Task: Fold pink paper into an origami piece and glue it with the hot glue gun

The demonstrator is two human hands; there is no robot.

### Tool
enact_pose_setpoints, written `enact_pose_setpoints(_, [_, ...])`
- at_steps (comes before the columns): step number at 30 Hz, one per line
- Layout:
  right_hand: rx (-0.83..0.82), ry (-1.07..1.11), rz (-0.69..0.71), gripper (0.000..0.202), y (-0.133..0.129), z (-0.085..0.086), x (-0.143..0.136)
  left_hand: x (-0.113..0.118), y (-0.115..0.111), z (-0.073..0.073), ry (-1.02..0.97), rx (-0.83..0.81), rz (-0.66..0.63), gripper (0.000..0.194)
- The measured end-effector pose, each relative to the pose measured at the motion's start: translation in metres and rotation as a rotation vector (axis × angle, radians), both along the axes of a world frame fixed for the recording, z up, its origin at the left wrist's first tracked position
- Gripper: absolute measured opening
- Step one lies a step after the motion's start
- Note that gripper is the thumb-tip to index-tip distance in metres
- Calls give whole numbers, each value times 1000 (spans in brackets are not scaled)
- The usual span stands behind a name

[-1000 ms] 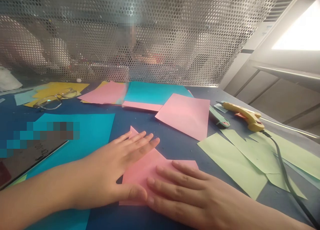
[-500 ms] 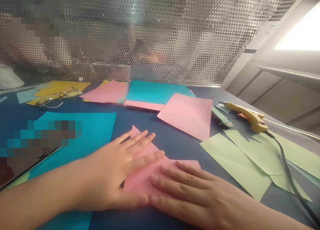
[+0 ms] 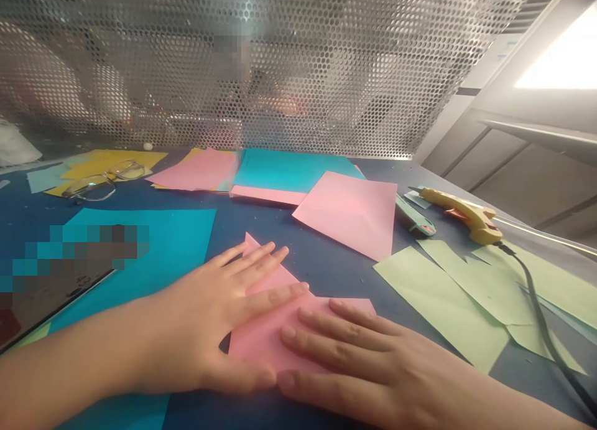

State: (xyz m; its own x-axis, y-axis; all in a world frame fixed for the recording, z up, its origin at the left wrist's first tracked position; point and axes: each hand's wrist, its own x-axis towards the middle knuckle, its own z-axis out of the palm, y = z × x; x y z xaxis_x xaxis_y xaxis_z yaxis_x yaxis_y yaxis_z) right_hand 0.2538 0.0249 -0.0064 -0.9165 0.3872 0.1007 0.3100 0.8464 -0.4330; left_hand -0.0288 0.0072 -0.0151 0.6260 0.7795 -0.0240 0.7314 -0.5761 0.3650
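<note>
Pink folded paper (image 3: 265,340) lies at the near middle of a dark blue counter (image 3: 261,224), pressed flat under two bare hands. The left hand (image 3: 200,318) reaches in from the left, palm down, its fingers open and spread across the paper's left part; a pointed corner shows beyond the fingertips. The right hand (image 3: 377,368) comes from the right, also palm down, fingers extended and slightly apart over the paper's right part. The thumb tips nearly meet or touch near the paper's lower edge; which of the two, I cannot tell.

Left of the hands is a large bright blue sheet (image 3: 181,243), partly under the left forearm, with a dark flat device (image 3: 60,299), partly pixelated, resting on it. Beyond the hands sits a loose pale pink sheet (image 3: 349,212), its left corner overlapping a stack of blue paper (image 3: 289,168). Farther left are pink paper over yellow (image 3: 198,170) and a pair of clear-framed glasses (image 3: 96,187) on yellow sheets (image 3: 112,162).

To the right, a green-handled tool (image 3: 415,217) lies beside the pale pink sheet, near a yellow glue gun (image 3: 466,212). Its black cord (image 3: 536,305) runs over pale green sheets (image 3: 448,305). A perforated metal screen (image 3: 280,69) stands at the back, blurred shapes behind it.
</note>
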Motion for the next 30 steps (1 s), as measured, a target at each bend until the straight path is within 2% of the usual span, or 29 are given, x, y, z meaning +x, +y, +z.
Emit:
enact_pose_setpoints(5, [-64,-55,19,45,5,18,12,-1,10,8,71,-135,-51,76])
enact_pose_setpoints(8, [-69,-137,85,40,11,29,22,-5,12,6,107,-138,-55,76])
enact_pose_setpoints(12, [-89,-106,146,31,19,33,28,-14,11,-5,143,7,-135,82])
enact_pose_setpoints(16, [-210,3,73,21,21,28,30,-18,10,-14,190,201,-239,85])
enact_pose_setpoints(18, [-263,58,0,16,20,26,30,-15,7,-16,191,284,-260,78])
enact_pose_setpoints(20, [-287,89,-63,15,19,26,29,-10,2,-17,169,368,-217,61])
enact_pose_setpoints(23, [-271,93,-68,20,15,28,28,-2,-3,-13,182,472,-218,50])
enact_pose_setpoints(24, [-256,88,-52,21,14,29,27,0,-4,-11,201,485,-271,53])
enact_pose_setpoints(28, [-220,54,-1,26,12,30,26,2,0,-2,201,447,-491,88])
enact_pose_setpoints(30, [-229,41,-13,27,12,29,27,0,2,-3,141,418,-521,88])
